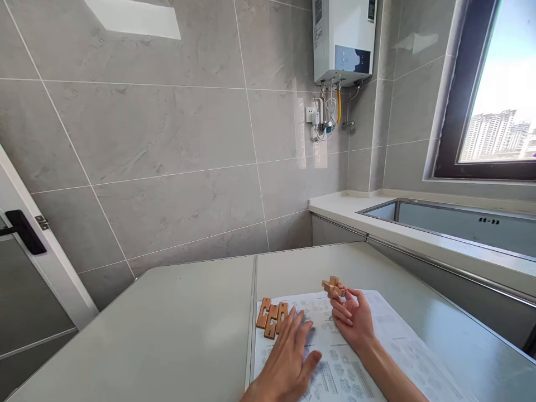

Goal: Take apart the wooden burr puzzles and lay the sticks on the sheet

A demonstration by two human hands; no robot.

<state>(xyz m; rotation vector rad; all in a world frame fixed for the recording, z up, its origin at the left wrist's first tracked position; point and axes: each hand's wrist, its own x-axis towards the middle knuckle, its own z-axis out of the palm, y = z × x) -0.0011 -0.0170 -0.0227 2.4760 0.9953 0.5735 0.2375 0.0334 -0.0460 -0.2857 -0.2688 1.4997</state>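
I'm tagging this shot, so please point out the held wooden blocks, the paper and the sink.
Held wooden blocks (334, 287): head view, middle of the joined cluster.
Paper (335, 355): head view, printed surface.
Sink (444, 224): head view, inner wall.

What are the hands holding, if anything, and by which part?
Right hand: joined wooden puzzle pieces, by the right end. Left hand: nothing visible.

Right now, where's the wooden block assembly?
In the head view, low and right of centre, the wooden block assembly is in the right hand, right of the flat wooden pieces.
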